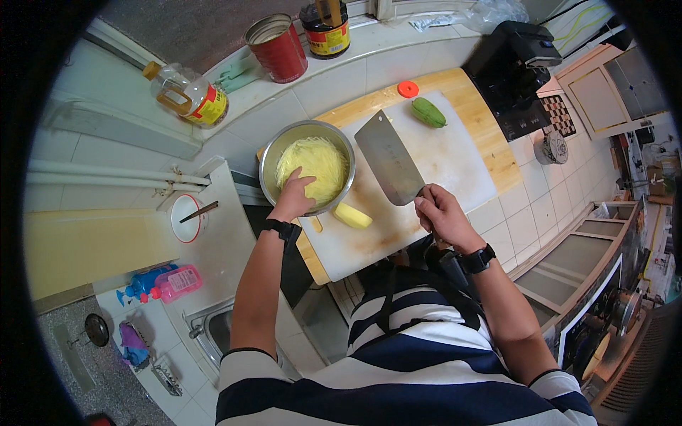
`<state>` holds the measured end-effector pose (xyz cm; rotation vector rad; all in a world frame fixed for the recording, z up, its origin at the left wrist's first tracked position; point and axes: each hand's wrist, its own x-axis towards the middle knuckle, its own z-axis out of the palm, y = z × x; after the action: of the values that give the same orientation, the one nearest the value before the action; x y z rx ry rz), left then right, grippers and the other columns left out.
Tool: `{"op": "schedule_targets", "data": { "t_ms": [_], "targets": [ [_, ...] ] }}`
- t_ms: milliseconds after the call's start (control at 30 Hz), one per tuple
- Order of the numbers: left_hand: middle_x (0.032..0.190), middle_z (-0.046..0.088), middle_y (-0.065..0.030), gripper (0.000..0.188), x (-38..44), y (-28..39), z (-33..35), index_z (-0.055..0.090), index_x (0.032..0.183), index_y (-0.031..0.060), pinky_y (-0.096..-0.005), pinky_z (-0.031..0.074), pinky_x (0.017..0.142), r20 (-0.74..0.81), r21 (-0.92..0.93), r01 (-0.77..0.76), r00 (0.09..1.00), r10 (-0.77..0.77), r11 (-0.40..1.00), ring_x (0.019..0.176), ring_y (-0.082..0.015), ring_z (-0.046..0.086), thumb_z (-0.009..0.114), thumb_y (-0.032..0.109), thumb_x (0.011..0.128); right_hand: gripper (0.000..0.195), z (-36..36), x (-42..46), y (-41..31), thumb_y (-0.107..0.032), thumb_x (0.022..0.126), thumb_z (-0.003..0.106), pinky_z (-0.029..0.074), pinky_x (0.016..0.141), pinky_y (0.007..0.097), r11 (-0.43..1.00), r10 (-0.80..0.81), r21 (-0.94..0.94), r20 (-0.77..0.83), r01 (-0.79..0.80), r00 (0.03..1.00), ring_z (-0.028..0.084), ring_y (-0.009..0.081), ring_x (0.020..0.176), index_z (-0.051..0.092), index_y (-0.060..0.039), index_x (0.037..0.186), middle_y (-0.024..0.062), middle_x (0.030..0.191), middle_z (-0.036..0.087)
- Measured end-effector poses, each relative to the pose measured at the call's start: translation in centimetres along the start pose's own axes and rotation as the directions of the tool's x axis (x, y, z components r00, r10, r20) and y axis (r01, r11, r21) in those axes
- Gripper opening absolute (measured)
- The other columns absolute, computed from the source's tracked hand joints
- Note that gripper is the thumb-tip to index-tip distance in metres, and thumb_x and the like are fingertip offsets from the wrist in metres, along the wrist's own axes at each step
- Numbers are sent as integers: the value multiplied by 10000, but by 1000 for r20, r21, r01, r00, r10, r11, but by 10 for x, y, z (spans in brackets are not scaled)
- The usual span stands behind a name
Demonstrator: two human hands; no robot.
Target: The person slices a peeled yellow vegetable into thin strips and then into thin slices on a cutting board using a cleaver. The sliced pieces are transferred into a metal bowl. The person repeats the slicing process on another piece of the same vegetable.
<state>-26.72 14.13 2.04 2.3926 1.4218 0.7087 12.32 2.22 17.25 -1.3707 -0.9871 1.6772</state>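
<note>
A steel bowl (350, 178) filled with pale yellow shreds (314, 162) sits at the left of the white cutting board (453, 154). My left hand (295, 197) reaches over its near rim, fingers spread and touching the shreds; whether it grips any cannot be told. In my right hand (442, 215) is the handle of a cleaver (389, 160), its broad blade over the middle of the board. A peeled yellow vegetable piece (352, 215) lies beside the bowl's near side. Towards the back of the board rests a green, zucchini-like vegetable (428, 112).
Under the white board is a wooden board (487, 138), with a red-orange lid (408, 89) at its back edge. A red can (277, 50), a dark jar (326, 32) and a plastic bottle (189, 98) line the sill. A black appliance (506, 80) stands behind right; a sink (218, 330) lies left.
</note>
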Motion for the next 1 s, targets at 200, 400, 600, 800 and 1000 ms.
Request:
{"op": "schedule_targets", "data": {
  "t_ms": [200, 400, 600, 800, 1000],
  "targets": [
    [1494, 616, -208, 516, 19, 20, -9, 756, 1336, 52, -464, 542, 1087, 371, -312, 624, 774, -513, 716, 1292, -391, 649, 736, -42, 829, 257, -7, -15, 0, -155, 1126, 638, 428, 555, 275, 1000, -14, 2, -34, 14, 999, 520, 92, 619, 481, -64, 944, 13, 787, 553],
    [1433, 671, -195, 539, 25, 91, -31, 726, 1365, 72, -481, 482, 1173, 111, -55, -107, 987, 112, 993, 1361, -419, 612, 812, 66, 833, 269, -25, -32, 4, -161, 1126, 642, 426, 562, 271, 999, -33, 32, -89, 36, 996, 517, 92, 623, 475, -72, 936, 6, 779, 545],
    [1087, 707, -99, 281, -15, 121, 43, 714, 1192, 65, -430, 532, 937, 539, 237, -596, 738, 407, 767, 1042, -290, 689, 670, 117, 920, 259, -42, -47, 10, -185, 1129, 642, 432, 569, 266, 999, -11, 44, -151, 17, 989, 523, 93, 622, 494, -66, 952, 5, 794, 555],
    [973, 758, -93, 198, -15, 120, 76, 709, 1068, 113, -461, 554, 817, 618, 315, -405, 774, 138, 859, 957, -316, 739, 758, 148, 879, 250, -76, -67, 31, -167, 1130, 627, 427, 565, 271, 999, -32, 4, -215, 33, 976, 533, 100, 620, 486, -74, 946, 5, 786, 554],
    [1314, 733, -143, 443, -2, 173, 83, 620, 1410, 40, -465, 574, 1068, 670, -627, 719, 694, -264, 301, 1221, -315, 719, 788, 137, 1011, 185, -128, -91, 62, -171, 1127, 634, 471, 584, 279, 997, 11, -76, -281, -34, 960, 556, 89, 645, 591, -15, 1216, 0, 817, 580]
  ]
}}
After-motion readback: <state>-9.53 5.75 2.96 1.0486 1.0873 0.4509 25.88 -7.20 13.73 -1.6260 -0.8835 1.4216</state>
